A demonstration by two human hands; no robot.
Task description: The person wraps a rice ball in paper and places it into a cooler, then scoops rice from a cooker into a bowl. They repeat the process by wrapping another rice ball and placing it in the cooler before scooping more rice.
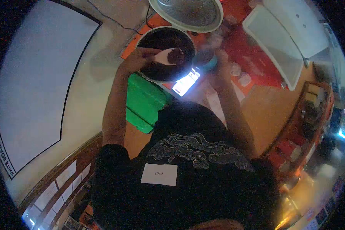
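My left hand (137, 59) is closed round the handle of a white scoop (163, 57), held over a round pot (157, 74) of dark contents. A dark lump (176, 56) sits on the scoop's head. My right hand (220, 63) is closed on a small blue-rimmed cup (206, 58), just right of the pot; what fills the cup looks dark. A phone (186, 82) with a lit screen lies below, between the pot and my right forearm.
The pot's open lid (191, 13) stands behind it. A green box (145, 101) is below the pot. White trays (274, 46) are at the right, beside a red surface (245, 57) with several small clear cups. A whiteboard (38, 76) hangs at the left.
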